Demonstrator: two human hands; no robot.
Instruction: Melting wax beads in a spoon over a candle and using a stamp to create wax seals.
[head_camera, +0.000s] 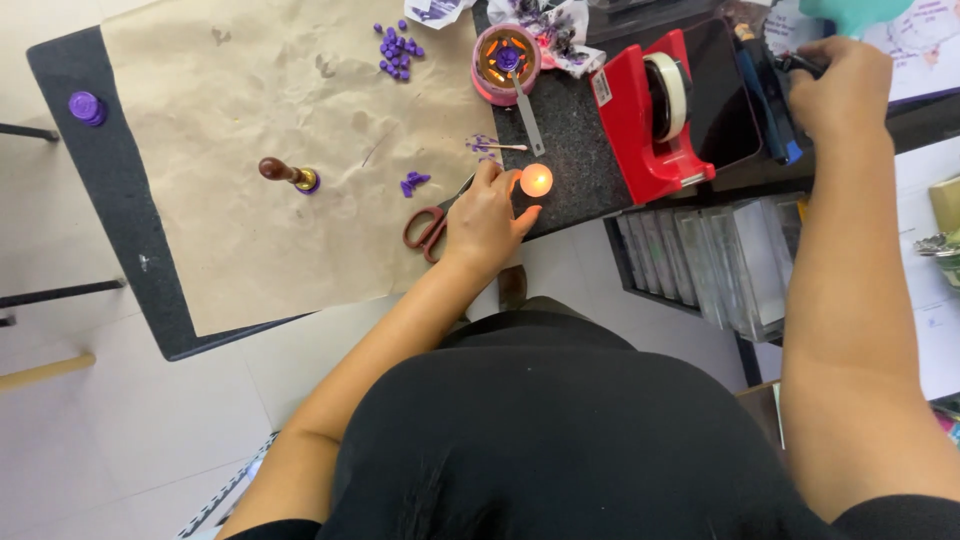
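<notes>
Fingers (497, 183) of the left hand (482, 222) pinch a lit candle (536, 180) beside scissors (428, 228); right hand (840, 85) grips something dark.

Craft desk: wax beads (399, 50), seal stamp (290, 175), tape dispenser (650, 115)

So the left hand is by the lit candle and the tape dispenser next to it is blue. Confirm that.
Not quite. In the head view the left hand is by the lit candle, but the tape dispenser next to it is red, not blue.
</notes>
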